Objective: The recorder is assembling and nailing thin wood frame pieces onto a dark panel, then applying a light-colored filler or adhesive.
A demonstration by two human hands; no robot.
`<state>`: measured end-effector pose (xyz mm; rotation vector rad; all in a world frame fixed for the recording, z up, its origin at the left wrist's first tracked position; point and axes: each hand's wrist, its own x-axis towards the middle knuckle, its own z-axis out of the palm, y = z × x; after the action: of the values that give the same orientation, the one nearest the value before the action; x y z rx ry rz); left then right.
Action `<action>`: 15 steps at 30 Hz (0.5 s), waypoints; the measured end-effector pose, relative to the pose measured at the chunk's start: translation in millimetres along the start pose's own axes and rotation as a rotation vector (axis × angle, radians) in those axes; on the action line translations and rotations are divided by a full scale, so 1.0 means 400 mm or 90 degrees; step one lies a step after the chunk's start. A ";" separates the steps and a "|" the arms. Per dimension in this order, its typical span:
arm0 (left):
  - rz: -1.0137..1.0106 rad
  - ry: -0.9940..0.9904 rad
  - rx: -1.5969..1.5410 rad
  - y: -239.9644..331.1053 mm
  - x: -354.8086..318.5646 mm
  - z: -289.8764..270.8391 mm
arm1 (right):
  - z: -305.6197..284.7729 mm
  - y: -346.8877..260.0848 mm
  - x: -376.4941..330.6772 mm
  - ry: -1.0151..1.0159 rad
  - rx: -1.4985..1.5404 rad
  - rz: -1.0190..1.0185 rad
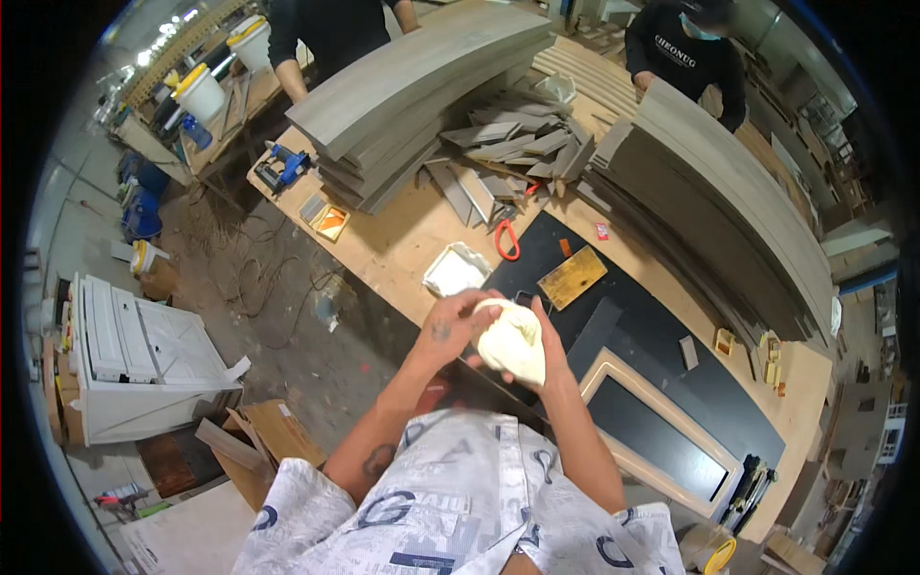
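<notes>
Between my two hands, in front of my body at the table's near edge, is a soft, rounded cream-coloured lump of putty [513, 343]. Fingers of my left hand [452, 326] curl over its upper left side. My right hand [554, 356] grips it from the right, with the thumb up along its edge; some fingers are hidden behind the lump. Just beyond my left hand sits a small tray [457, 269] with white stuff in it. A worn yellow block [572, 278] lies on the dark panel [652, 331] beyond my right hand.
Red scissors handles [507, 240] lie beyond the tray. A beige frame [661, 422] rests at right. Curved grey board stacks [422, 91] [719, 211] flank a heap of offcuts [517, 144]. A blue nail gun [282, 167] lies far left. Two people stand across the table.
</notes>
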<state>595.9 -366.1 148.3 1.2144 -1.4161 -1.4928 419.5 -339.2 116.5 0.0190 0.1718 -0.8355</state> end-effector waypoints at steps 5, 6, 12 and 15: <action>0.011 0.014 0.053 -0.095 0.128 -0.158 | -0.065 -0.037 0.165 0.147 -0.202 -0.036; 0.034 0.035 0.071 -0.109 0.157 -0.179 | -0.065 -0.043 0.190 0.216 -0.285 -0.051; 0.102 0.037 0.143 -0.178 0.277 -0.264 | -0.074 -0.055 0.272 0.386 -0.379 -0.130; 0.049 -0.009 0.187 -0.289 0.306 -0.309 | -0.074 -0.042 0.298 0.420 -0.382 -0.099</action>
<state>690.0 -504.2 23.1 1.3083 -1.7155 -1.2741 481.4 -435.9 69.1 -0.2889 1.0498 -0.8822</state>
